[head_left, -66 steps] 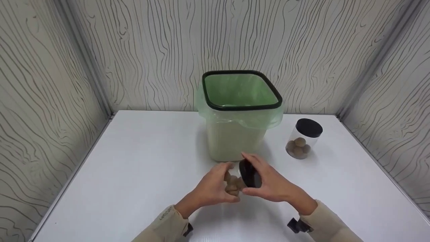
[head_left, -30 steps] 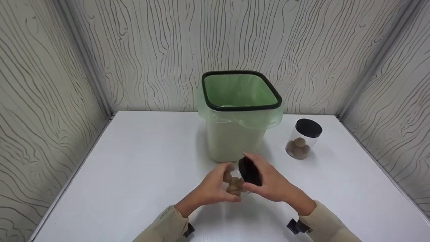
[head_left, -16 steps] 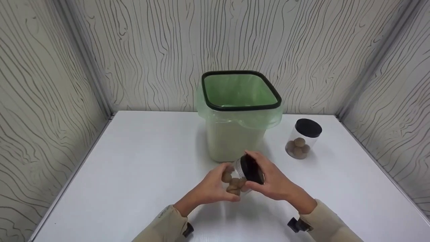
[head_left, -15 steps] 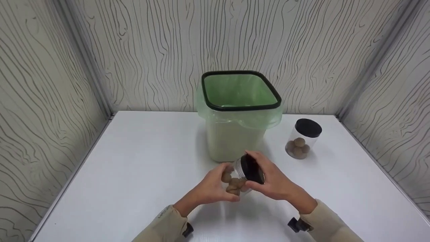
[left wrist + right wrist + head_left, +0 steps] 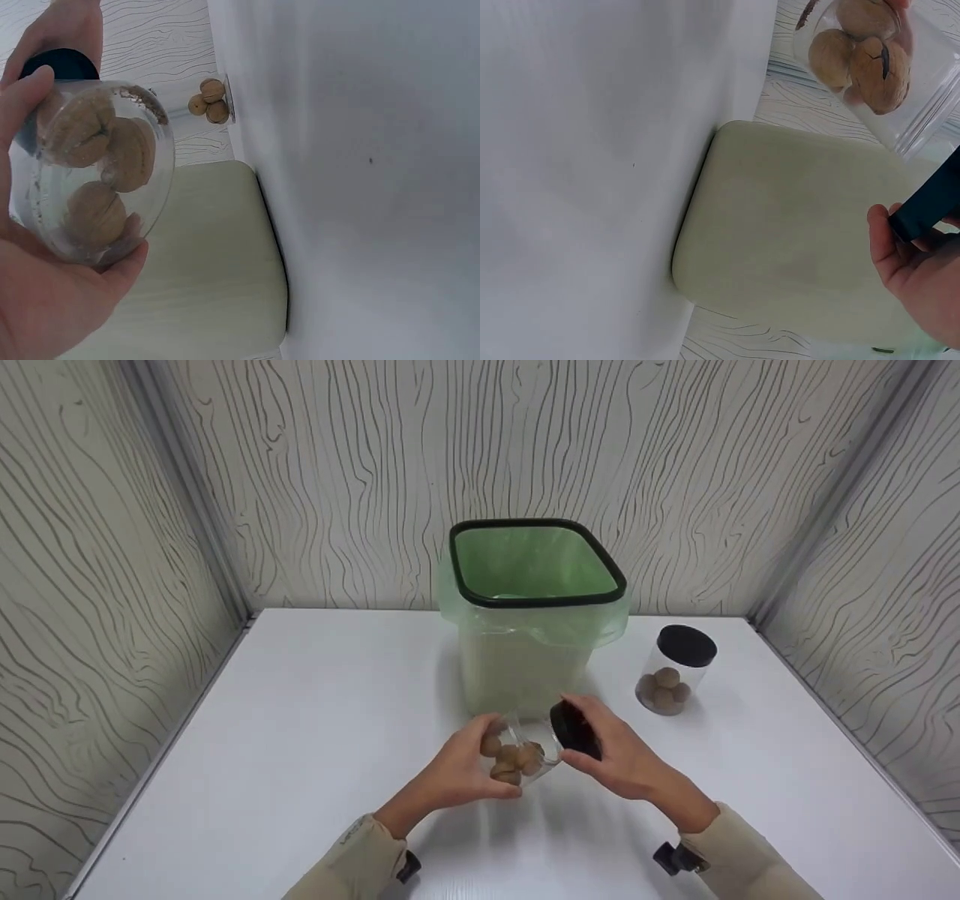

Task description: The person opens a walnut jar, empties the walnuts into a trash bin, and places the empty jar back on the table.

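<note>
My left hand (image 5: 455, 771) grips a clear jar (image 5: 538, 733) around its base, tilted with its mouth to the right. Several walnuts (image 5: 508, 757) lie inside; one with a dark crack (image 5: 881, 73) shows in the right wrist view. The black lid (image 5: 574, 729) is off the jar, a small gap from the threaded mouth. Fingers and thumb of my right hand (image 5: 626, 756) hold that lid by its edge. From the left wrist, the jar's round bottom (image 5: 154, 202) faces the camera, and the left thumb and fingers wrap its sides.
Behind the hands stands a pale green bin (image 5: 517, 667) with a green liner bag and a black rim (image 5: 540, 601). To its right is a second jar (image 5: 694, 679) of walnuts, black lid on. Wood-patterned panels (image 5: 360, 480) enclose the white table (image 5: 315, 697).
The lid has come away from the held jar. My right hand has moved slightly right with the lid, my left hand slightly left with the jar. The second jar and bin stay put.
</note>
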A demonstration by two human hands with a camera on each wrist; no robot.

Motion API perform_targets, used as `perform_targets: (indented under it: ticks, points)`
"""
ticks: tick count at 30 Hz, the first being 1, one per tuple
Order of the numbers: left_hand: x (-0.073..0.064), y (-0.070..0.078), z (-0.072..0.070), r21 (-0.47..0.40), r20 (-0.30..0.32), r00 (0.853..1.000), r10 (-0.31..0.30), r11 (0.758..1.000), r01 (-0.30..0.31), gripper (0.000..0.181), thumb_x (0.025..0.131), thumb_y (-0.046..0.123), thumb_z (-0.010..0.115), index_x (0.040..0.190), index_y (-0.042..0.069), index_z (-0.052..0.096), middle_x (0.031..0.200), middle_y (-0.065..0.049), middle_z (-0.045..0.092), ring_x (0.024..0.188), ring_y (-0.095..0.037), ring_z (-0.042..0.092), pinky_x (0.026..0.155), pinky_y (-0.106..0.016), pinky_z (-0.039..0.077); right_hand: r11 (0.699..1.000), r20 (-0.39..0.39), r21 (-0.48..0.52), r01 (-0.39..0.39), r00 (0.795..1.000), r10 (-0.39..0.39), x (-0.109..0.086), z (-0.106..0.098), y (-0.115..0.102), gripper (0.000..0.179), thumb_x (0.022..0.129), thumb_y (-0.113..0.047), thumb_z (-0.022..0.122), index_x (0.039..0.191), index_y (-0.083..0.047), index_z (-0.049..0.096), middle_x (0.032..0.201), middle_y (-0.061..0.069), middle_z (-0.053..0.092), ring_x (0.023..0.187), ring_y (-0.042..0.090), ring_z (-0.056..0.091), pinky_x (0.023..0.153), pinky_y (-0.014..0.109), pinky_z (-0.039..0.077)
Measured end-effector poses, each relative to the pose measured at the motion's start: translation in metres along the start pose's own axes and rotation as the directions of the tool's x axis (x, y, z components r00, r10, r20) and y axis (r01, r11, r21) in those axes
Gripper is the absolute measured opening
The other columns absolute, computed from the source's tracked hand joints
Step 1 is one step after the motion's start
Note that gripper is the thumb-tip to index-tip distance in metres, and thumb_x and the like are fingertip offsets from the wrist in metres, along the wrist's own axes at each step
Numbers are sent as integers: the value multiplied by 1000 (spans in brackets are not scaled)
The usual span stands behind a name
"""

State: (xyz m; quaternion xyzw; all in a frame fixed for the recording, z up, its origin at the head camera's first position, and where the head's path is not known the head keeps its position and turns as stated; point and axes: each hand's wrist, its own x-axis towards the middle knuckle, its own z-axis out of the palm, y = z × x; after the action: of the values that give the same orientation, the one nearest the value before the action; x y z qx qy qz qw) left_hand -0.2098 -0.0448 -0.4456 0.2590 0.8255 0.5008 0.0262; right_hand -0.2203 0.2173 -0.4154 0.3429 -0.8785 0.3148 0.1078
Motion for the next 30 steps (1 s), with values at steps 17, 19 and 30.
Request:
perform_targets:
  ticks: [17,19,30]
  points:
    - [1,5,-11,22,-57,998,8,1000,-7,89,63,39,87,136,12,42,127,2,51,114,-17,49,94,-40,42,982,42,-114,-154,986,159,-2,-10,35,64,89,-42,60,136,-1,43,124,10,51,106,22,48,90,47,41]
    - [2,6,-13,10,-63,998,14,1000,-14,90,64,38,87,137,12,41,128,2,50,116,-20,49,95,-40,42,974,55,-136,-183,980,192,-2,-11,40,66,89,-45,59,135,-1,43,123,10,51,105,22,48,90,46,42]
    - [3,4,-17,-4,-86,996,22,1000,-23,87,65,32,86,137,12,41,126,3,52,113,-14,49,94,-39,42,929,83,-254,-270,951,299,2,-12,69,75,85,-53,61,131,4,46,116,16,53,107,30,50,90,48,41]
